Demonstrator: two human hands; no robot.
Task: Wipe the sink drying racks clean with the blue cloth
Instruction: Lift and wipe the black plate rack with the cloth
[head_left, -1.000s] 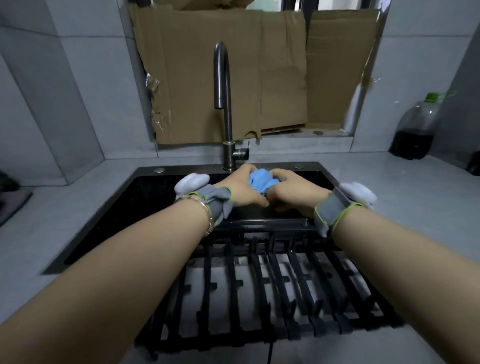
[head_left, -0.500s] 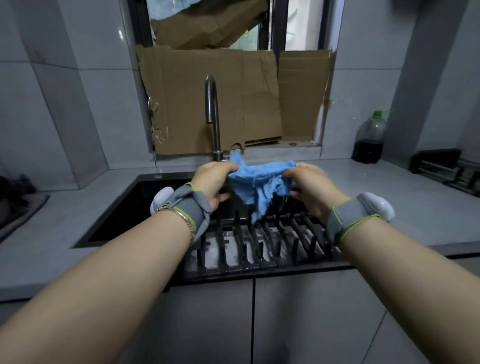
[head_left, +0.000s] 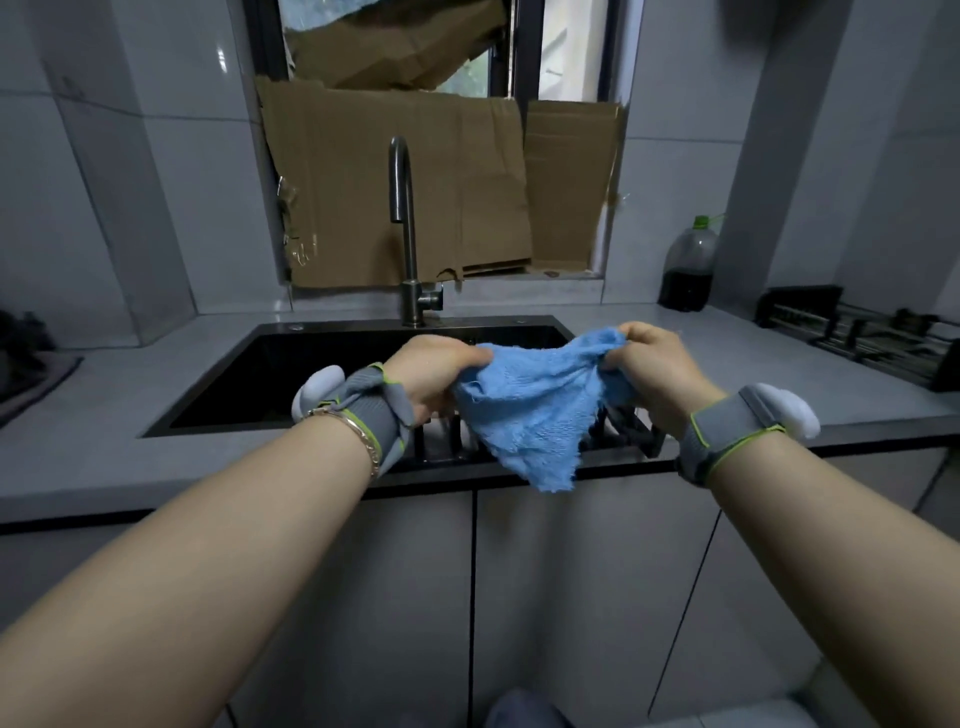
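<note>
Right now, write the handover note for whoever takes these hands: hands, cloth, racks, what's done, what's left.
Left hand: fingers curled round one end of the blue cloth.
Right hand: grips the other end. The cloth is spread between the two, lower corner hanging free.
Drying rack: lies across the near part of the sink, mostly hidden behind cloth and hands. A second rack sits on the counter at far right.
Done: cloth opened out; whether any rack has been wiped cannot be told.
Left: bring the cloth down onto the racks and wipe them.
</note>
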